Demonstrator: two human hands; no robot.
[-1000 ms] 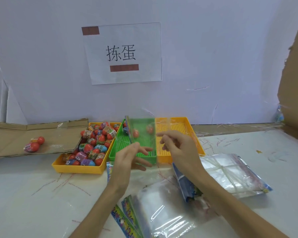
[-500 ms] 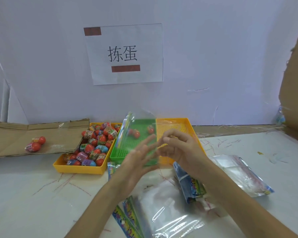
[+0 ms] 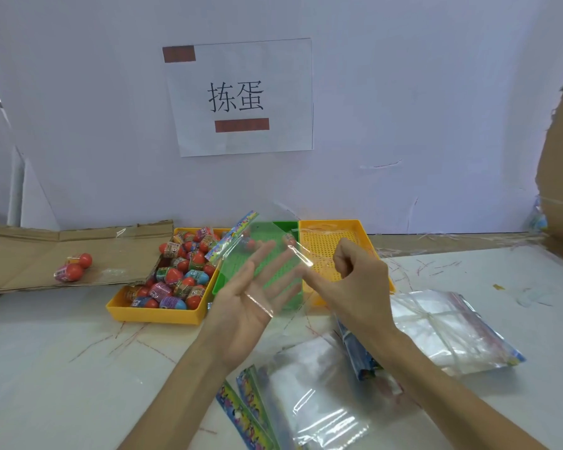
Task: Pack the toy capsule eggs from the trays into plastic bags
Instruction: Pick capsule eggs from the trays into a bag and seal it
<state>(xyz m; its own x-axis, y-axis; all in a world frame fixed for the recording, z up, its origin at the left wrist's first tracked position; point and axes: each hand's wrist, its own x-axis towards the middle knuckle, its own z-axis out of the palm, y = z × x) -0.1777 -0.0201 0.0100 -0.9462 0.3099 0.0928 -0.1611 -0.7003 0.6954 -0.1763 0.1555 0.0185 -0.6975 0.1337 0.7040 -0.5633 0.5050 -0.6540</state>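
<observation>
White scratched tabletop [image 3: 62, 368]. Yellow tray [image 3: 156, 316] at 10 o'clock heaped with glossy capsule eggs [image 3: 182, 267]; perforated green tray [image 3: 219, 284] holds few. Clear crinkly bag [image 3: 267, 241], upright before, now tilted across left hand [image 3: 244, 306], opened flat, palm up. Right hand [image 3: 355, 287] curled, thumb at bag's edge; pinch unclear.

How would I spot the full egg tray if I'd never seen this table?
Under the wall sign, three trays sit side by side. It is the yellow tray at the left end, heaped with eggs; the green tray beside it holds few, the right yellow tray none visible.
</observation>
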